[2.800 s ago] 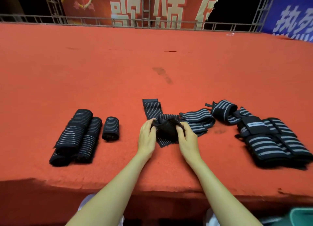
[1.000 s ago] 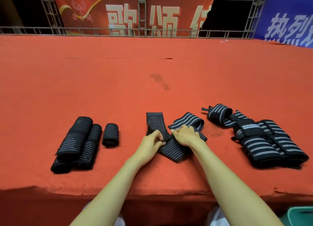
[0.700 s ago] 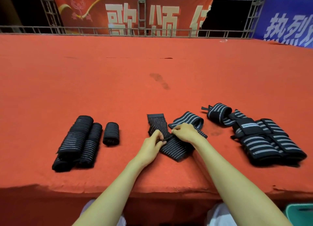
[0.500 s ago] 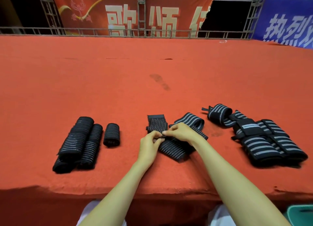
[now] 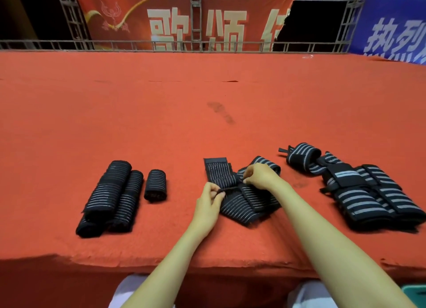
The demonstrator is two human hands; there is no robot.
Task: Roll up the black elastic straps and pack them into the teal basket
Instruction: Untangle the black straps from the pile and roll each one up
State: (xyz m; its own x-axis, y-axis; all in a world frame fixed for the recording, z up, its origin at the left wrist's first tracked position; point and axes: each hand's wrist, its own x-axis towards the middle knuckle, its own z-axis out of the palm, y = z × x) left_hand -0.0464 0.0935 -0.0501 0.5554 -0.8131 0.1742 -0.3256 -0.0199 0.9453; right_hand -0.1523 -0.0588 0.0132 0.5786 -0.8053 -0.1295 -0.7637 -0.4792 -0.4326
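Near the front edge of the red stage (image 5: 207, 100), the working strap (image 5: 251, 204) lies folded under both hands. The left hand (image 5: 207, 201) and right hand (image 5: 259, 177) each pinch its folded edge, fingers curled on it. That edge runs near-left to far-right; the flat tail points away from the person. Rolling would likely advance toward that tail. The teal basket (image 5: 417, 295) sits low right, well apart.

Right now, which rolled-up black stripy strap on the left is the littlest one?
The short black rolled elastic strap at the group's right end, nearest the left hand. The other rolled straps lie bunched in long rows.
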